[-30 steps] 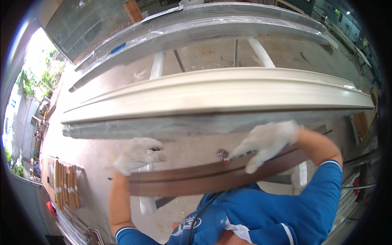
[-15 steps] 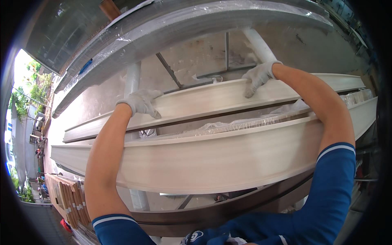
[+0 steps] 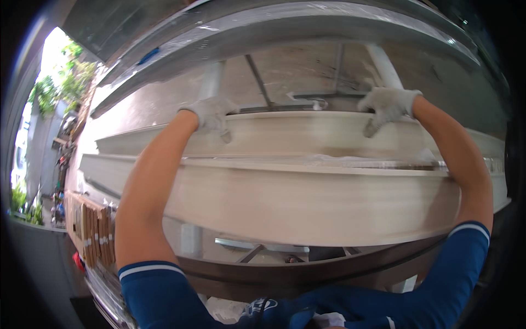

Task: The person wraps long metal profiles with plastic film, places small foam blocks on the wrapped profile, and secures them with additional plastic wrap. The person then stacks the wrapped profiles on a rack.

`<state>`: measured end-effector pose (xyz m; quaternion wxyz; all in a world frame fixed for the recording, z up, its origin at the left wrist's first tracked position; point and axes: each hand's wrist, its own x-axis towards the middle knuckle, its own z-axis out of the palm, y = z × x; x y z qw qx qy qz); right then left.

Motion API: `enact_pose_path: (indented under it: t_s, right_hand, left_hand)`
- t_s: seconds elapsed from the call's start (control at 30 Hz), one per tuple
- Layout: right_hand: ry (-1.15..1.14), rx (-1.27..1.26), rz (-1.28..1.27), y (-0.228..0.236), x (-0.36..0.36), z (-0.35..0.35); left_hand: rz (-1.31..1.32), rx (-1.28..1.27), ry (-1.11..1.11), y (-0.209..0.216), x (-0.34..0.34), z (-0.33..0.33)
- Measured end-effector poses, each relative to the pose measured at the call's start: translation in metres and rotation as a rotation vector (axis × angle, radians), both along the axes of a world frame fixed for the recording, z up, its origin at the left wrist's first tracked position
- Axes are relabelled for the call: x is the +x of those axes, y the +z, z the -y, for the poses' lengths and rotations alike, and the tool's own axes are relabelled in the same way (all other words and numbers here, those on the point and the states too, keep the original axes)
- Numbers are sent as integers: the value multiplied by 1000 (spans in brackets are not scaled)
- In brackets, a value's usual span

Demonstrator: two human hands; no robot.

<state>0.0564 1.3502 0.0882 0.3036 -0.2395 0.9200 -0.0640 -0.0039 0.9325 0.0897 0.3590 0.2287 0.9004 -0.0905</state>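
A long off-white moulded panel (image 3: 296, 134) runs crosswise in front of me. Gripping its far edge on the left is my left hand (image 3: 211, 116), in a pale work glove, its thumb on the near face and its other fingers mostly hidden behind. Farther right, my right hand (image 3: 389, 108) grips the same edge in a matching glove, thumb down on the face. Nearer to me lies a second off-white panel (image 3: 312, 205), wider in view. A strip of clear plastic wrap (image 3: 383, 162) shows in the narrow gap between the two.
Plastic-wrapped grey lengths (image 3: 307, 24) lie across the far side, with a blue item (image 3: 148, 55) on them at left. A dark brown profile (image 3: 263, 277) crosses close to my body. Pale round support bars (image 3: 385, 68) run beneath. Stacked brown boards (image 3: 94, 230) stand at lower left.
The far panel has come closer to the near one, and the gap between them has narrowed. Both hands keep their hold on its far edge. The whole view has shifted.
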Motion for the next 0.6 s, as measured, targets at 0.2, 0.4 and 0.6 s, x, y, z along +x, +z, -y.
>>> enact_pose_path:
  t_s: [0.2,0.4,0.6]
  right_hand:
    - [110,147,-450,46,38,7]
    - [63,31,-758,118,58,-18]
    - [132,128,-899,230,145,-18]
  left_hand:
    - [-412,177,-52,47,38,21]
    - [-699,574,-34,130,68,18]
    - [-867,690,-204,222,122,31]
